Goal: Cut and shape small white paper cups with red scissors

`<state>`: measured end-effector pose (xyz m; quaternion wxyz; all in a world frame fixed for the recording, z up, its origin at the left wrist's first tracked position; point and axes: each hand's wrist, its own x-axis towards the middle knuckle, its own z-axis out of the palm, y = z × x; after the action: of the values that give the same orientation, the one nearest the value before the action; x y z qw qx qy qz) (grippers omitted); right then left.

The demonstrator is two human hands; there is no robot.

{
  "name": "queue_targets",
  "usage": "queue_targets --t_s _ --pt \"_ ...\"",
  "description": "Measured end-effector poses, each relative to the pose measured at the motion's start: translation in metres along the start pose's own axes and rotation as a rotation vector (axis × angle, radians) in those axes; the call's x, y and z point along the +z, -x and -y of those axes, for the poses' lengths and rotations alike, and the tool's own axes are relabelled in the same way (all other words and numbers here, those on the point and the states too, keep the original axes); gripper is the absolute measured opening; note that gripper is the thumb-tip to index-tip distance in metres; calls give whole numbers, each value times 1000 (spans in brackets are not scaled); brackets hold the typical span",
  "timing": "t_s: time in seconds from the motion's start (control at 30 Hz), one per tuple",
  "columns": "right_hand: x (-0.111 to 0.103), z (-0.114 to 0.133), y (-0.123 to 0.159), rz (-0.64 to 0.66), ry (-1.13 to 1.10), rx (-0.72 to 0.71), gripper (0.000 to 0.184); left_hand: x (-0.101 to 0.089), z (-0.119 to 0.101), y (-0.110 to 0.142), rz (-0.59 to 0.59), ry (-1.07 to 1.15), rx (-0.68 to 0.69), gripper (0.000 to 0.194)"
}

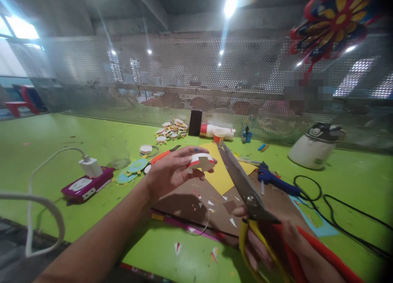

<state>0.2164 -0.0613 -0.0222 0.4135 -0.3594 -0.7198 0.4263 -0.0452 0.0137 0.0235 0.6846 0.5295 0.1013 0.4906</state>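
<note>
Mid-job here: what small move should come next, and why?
Probably bring the white paper piece with red edging in the left hand toward the metal scissors with yellow and red handles: the right hand holds them apart from it, and white paper scraps lie below.

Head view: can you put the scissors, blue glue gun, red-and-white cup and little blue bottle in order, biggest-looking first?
1. Scissors, helped by being closer
2. Blue glue gun
3. Cup and blue bottle: too alike to rank
</note>
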Motion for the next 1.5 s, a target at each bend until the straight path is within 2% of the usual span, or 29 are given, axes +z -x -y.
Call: queue_targets --t_s 0.1,0.13,0.27,0.33,0.4,0.57,0.7,0.83,0.93,1.03,1.13,1.27,1.4,1.5 --pt "2 4 -2 18 -327 51 47 -1 0 0 -8 -58 45 40" --pt "2 5 -2 5 -337 25 47 -1 0 0 -19 -89 62 44" --pt "2 9 0 -50 44 -126 47 -1 0 2 -87 -219 115 54" --pt "2 9 1 -102 237 -190 46 1 -1 3 -130 -252 140 50" --pt "3 7 1 -121 333 -214 47 5 -3 3 -167 -271 168 45" --pt "6 4 -3 -68 401 -226 54 14 -4 2 -161 -335 249 42" --pt "3 6 -5 -38 473 -256 53 13 0 0 -80 -411 309 41" --pt "-5 9 -8 -25 602 -326 35 8 1 1 -42 -622 361 55" --pt "-9 9 -7 -63 706 -329 24 4 0 0 -118 -894 381 54" --pt "-8 6 -5 -106 721 -323 32 2 3 -2 -234 -1062 460 50" --pt "-3 3 -4 -108 730 -320 40 1 9 -4 -306 -1061 546 50" --pt "2 -1 -5 -90 797 -226 41 3 16 -5 -373 -1030 601 50" --pt "3 -1 -5 -89 824 -213 35 4 19 -5 -371 -1029 604 48" --pt "3 -1 -3 -107 850 -217 37 2 20 -5 -357 -1118 642 48"
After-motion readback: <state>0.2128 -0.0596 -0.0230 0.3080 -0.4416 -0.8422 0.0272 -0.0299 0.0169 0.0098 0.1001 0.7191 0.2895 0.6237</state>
